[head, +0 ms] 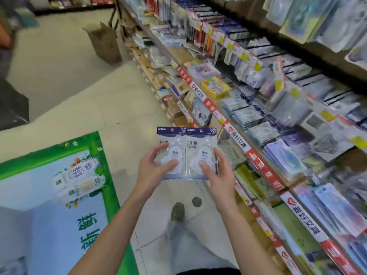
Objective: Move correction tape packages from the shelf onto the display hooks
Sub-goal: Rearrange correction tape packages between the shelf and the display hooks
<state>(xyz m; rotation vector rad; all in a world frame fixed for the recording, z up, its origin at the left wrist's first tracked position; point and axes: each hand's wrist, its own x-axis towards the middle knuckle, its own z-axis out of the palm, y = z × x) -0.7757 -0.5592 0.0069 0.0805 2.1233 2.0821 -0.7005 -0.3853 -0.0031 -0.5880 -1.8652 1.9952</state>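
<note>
Item: two correction tape packages, held side by side in front of you, above the floor (123, 92) of the aisle and clear of the shelving.

- Left package (171, 143): clear blister, dark blue header card at its top edge. Your left hand (153, 169) gripped it, thumb across the blister front, fingers curled round its left edge.
- Right package (201, 144): same make, its left edge touching the first. Your right hand (218, 173) gripped it, thumb on the front, fingers round its right edge.
- Shelf (256, 155), to your right: red-and-white price strip along its front edge, flat stacks of packaged stationery behind it.
- Display hooks (264, 48): above the shelf, rows of hanging packs, blurred.
- Cardboard box (105, 44): open, on the floor near the far end of the shelving.
- Green-bordered poster (65, 187): at your left.
- Your shoe (178, 212): below the packages.
</note>
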